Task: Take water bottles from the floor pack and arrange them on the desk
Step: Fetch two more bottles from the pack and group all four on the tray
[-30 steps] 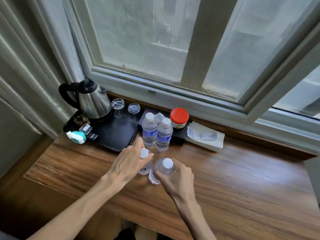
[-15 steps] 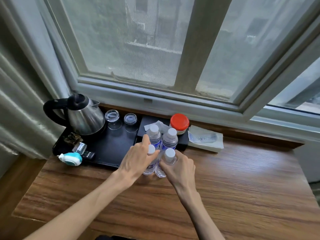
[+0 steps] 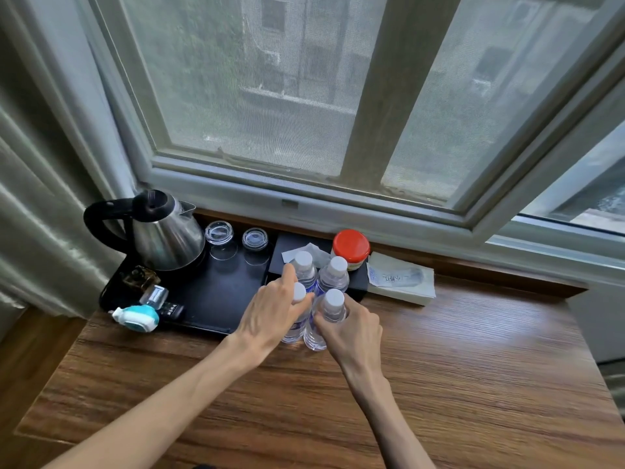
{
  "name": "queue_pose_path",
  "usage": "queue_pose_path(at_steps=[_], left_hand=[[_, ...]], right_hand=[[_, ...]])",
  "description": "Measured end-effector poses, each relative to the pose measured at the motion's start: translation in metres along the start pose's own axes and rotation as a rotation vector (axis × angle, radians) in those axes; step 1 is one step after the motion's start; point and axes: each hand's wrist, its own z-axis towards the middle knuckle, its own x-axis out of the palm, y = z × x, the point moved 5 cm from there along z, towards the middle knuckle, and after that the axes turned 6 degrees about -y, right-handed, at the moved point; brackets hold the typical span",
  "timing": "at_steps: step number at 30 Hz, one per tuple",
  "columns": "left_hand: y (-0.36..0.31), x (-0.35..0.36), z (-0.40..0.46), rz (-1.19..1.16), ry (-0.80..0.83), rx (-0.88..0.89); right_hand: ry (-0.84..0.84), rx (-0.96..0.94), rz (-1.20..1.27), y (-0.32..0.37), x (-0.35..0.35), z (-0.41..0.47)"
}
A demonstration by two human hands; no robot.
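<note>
Fingers [image 3: 324, 328] of both hands clamp the two front bottles [image 3: 326, 319]; one nudge forward could topple the back pair [image 3: 333, 277] just beyond them.

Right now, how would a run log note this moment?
left hand: grips front-left clear plastic bottle | right hand: grips front-right clear plastic bottle | wooden desk

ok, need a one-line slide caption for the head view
Left hand and right hand press two water bottles against two more beside the black tray on the wooden desk.

Both forearms bare to elbows, no sleeves; hands [image 3: 275, 308] slim, unadorned.
</note>
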Motion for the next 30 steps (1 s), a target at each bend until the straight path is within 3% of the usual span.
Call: queue_pose_path(at_steps=[7, 15, 30], left_hand=[[0.005, 0.002, -0.002, -0.081, -0.038, -0.035], [0.041, 0.01, -0.015, -0.349, 0.012, -0.27], [0.086, 0.065, -0.045, -0.378, 0.122, -0.382]], right_hand=[[0.033, 0.023, 0.082, -0.008, 0.002, -0.005], [0.071, 0.12, 0.281, -0.033, 0.014, -0.015], [0.116, 0.181, 0.368, -0.069, 0.06, -0.035]])
